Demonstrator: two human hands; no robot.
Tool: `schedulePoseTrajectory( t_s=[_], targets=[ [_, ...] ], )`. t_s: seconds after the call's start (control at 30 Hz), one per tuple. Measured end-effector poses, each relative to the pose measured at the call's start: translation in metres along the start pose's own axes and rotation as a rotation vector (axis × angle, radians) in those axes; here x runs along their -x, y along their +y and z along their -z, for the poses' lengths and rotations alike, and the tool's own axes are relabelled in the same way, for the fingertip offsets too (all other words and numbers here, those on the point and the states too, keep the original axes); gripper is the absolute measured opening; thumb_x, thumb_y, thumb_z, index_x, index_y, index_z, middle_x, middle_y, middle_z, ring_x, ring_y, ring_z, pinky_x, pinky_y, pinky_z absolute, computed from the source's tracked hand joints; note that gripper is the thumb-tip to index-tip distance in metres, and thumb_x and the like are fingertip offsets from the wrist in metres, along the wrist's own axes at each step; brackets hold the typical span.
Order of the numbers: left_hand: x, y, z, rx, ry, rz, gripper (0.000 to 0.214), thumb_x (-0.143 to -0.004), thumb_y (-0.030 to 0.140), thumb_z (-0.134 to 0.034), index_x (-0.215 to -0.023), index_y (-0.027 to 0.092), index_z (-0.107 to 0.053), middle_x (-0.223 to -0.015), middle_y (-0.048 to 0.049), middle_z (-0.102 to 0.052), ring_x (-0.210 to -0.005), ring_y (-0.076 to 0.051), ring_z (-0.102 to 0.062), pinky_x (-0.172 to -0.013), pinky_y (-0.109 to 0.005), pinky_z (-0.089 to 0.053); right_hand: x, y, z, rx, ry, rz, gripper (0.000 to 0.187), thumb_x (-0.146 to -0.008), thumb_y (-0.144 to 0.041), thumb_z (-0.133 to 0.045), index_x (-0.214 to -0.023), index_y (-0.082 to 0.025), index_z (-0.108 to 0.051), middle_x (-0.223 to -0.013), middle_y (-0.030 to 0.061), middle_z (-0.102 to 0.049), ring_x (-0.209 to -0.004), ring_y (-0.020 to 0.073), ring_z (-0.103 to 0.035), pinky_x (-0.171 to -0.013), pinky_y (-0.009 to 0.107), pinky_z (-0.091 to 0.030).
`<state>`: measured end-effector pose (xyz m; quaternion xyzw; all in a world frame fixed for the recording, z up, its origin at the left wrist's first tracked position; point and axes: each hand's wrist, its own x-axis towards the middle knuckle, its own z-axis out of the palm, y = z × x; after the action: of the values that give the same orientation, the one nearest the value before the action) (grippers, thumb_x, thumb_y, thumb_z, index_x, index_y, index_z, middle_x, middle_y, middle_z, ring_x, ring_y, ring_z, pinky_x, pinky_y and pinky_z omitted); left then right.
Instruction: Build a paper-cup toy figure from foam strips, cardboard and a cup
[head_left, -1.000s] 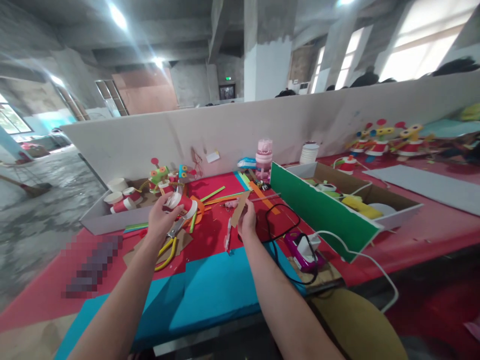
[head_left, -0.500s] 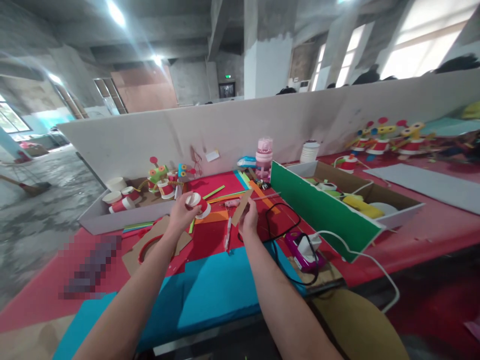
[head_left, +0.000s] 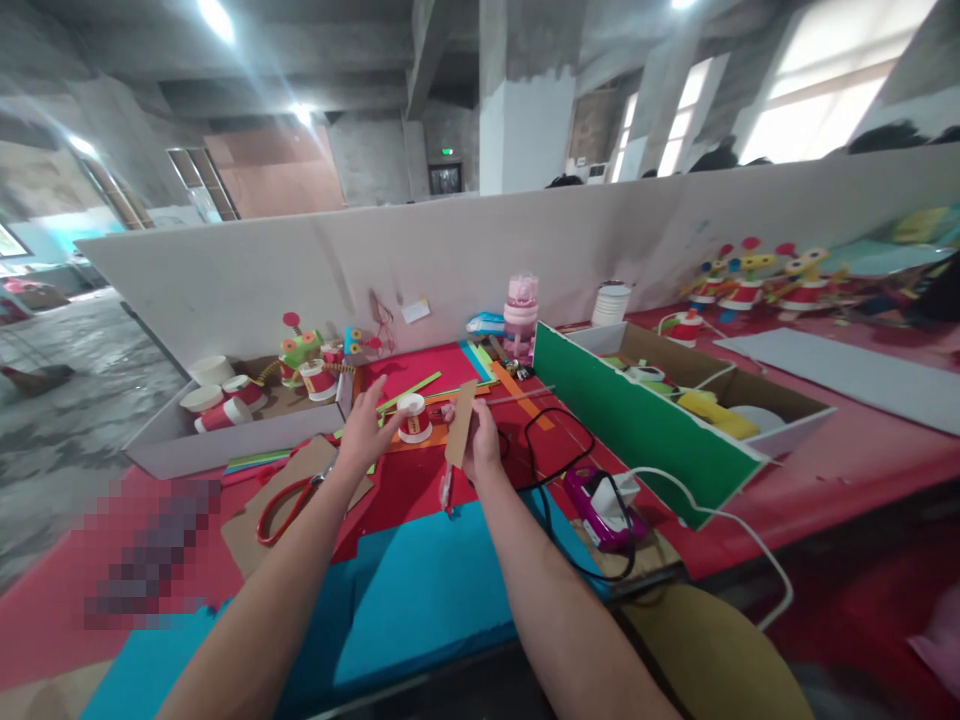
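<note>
A small red-and-white paper cup [head_left: 413, 424] stands on the red tabletop, its white top facing up. Just left of it my left hand [head_left: 366, 432] is open, fingers apart, holding nothing; whether the thumb touches the cup I cannot tell. My right hand [head_left: 484, 448] grips a flat strip of brown cardboard [head_left: 460, 428], tilted upright to the cup's right. Under that strip lies a slim pen-like tool [head_left: 448, 490], partly hidden. Red-handled scissors [head_left: 289, 508] rest on a cardboard sheet [head_left: 247, 515], partly covered by my left forearm.
A white box [head_left: 187, 440] with cups and a cup figure [head_left: 300, 350] stands left. On the right are a green-sided box [head_left: 630, 420], a purple power strip [head_left: 607, 510] and looping black cable [head_left: 529, 450]. Blue sheet [head_left: 427, 570] covers the front edge; a white partition [head_left: 450, 255] runs behind.
My left hand has let go of the cup, which now stands on the table, and its fingers have spread. The cardboard in my right hand has turned more upright. The view has shifted slightly.
</note>
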<state>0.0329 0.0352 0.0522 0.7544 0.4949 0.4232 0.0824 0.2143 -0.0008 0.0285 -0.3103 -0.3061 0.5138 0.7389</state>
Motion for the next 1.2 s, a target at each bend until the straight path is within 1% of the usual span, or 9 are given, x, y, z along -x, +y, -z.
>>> schedulePoseTrajectory(
  t_s=[0.1,0.2,0.3,0.47,0.57,0.63,0.77,0.9,1.2],
  targets=[
    [0.016,0.007,0.022,0.3,0.076,0.146,0.052,-0.085,0.053,-0.051,-0.124,0.019,-0.056,-0.1,-0.0079,-0.063,-0.08,-0.017,-0.06,-0.072,-0.029,-0.048,0.011,-0.002,-0.007,-0.005,-0.356,-0.268,0.039,-0.082,-0.046,-0.044,-0.086,-0.014,-0.064,-0.061,0.0038,-0.065,-0.045,0.0123,-0.05,-0.04,0.022,-0.04],
    [0.035,0.01,0.029,0.672,-0.103,0.295,0.058,-0.087,0.061,-0.04,-0.119,0.017,-0.06,-0.092,-0.0077,-0.066,-0.074,-0.015,-0.061,-0.064,-0.027,-0.05,0.023,0.007,-0.017,0.029,-0.619,-0.431,0.038,-0.084,-0.045,-0.044,-0.088,-0.013,-0.065,-0.054,0.0014,-0.062,-0.038,0.0109,-0.045,-0.037,0.021,-0.037],
    [0.048,0.01,0.025,0.857,-0.283,0.352,0.056,-0.081,0.059,-0.053,-0.114,0.015,-0.063,-0.082,-0.0077,-0.066,-0.066,-0.015,-0.062,-0.054,-0.025,-0.049,0.033,0.019,-0.026,0.075,-0.724,-0.564,0.039,-0.085,-0.047,-0.043,-0.088,-0.015,-0.064,-0.051,0.0006,-0.062,-0.039,0.0124,-0.049,-0.037,0.021,-0.039],
    [0.051,0.009,0.019,0.892,-0.396,0.389,0.051,-0.081,0.057,-0.055,-0.106,0.014,-0.065,-0.066,-0.0035,-0.062,-0.046,-0.013,-0.054,-0.038,-0.025,-0.043,0.039,0.024,-0.029,0.208,-0.694,-0.614,0.037,-0.084,-0.05,-0.051,-0.087,-0.015,-0.064,-0.058,0.002,-0.064,-0.042,0.0122,-0.052,-0.039,0.02,-0.038],
    [0.033,0.003,0.017,0.785,-0.194,0.305,0.058,-0.086,0.062,-0.039,-0.105,0.014,-0.064,-0.076,-0.0073,-0.065,-0.061,-0.017,-0.06,-0.056,-0.031,-0.052,0.033,0.017,-0.025,0.113,-0.638,-0.481,0.031,-0.081,-0.045,-0.059,-0.093,-0.016,-0.063,-0.06,-0.0001,-0.062,-0.045,0.0108,-0.052,-0.041,0.019,-0.037],
    [0.013,-0.002,0.012,0.59,-0.083,0.152,0.05,-0.086,0.056,-0.045,-0.114,0.018,-0.061,-0.104,-0.0104,-0.065,-0.088,-0.021,-0.063,-0.077,-0.037,-0.053,0.027,0.012,-0.021,-0.052,-0.556,-0.359,0.031,-0.082,-0.044,-0.058,-0.096,-0.016,-0.062,-0.061,-0.002,-0.059,-0.044,0.009,-0.048,-0.042,0.019,-0.037],
    [-0.02,-0.009,-0.012,0.055,-0.255,-0.195,0.058,-0.061,0.029,-0.073,-0.118,0.026,-0.06,-0.127,-0.01,-0.054,-0.122,-0.031,-0.045,-0.101,-0.048,-0.037,0.019,0.008,-0.015,-0.221,-0.526,-0.294,0.032,-0.084,-0.045,-0.054,-0.096,-0.016,-0.062,-0.058,-0.0042,-0.054,-0.042,0.0072,-0.04,-0.041,0.019,-0.033],
    [-0.032,-0.012,-0.036,-0.033,-0.423,-0.363,0.024,-0.066,0.019,-0.064,-0.089,0.024,-0.068,-0.098,-0.0079,-0.062,-0.104,-0.025,-0.054,-0.093,-0.038,-0.043,0.016,0.015,-0.012,-0.134,-0.546,-0.351,0.031,-0.083,-0.043,-0.055,-0.099,-0.017,-0.062,-0.059,-0.0039,-0.054,-0.044,0.0081,-0.041,-0.042,0.019,-0.033],
    [-0.054,0.008,-0.004,-0.164,-0.197,0.083,0.05,-0.073,0.048,-0.064,-0.114,0.02,-0.062,-0.102,-0.006,-0.066,-0.094,-0.021,-0.06,-0.081,-0.028,-0.043,0.0,-0.001,0.001,-0.302,-0.376,-0.157,0.022,-0.085,-0.033,-0.051,-0.095,-0.017,-0.062,-0.06,-0.003,-0.049,-0.046,0.0085,-0.04,-0.044,0.02,-0.033]
  ],
)
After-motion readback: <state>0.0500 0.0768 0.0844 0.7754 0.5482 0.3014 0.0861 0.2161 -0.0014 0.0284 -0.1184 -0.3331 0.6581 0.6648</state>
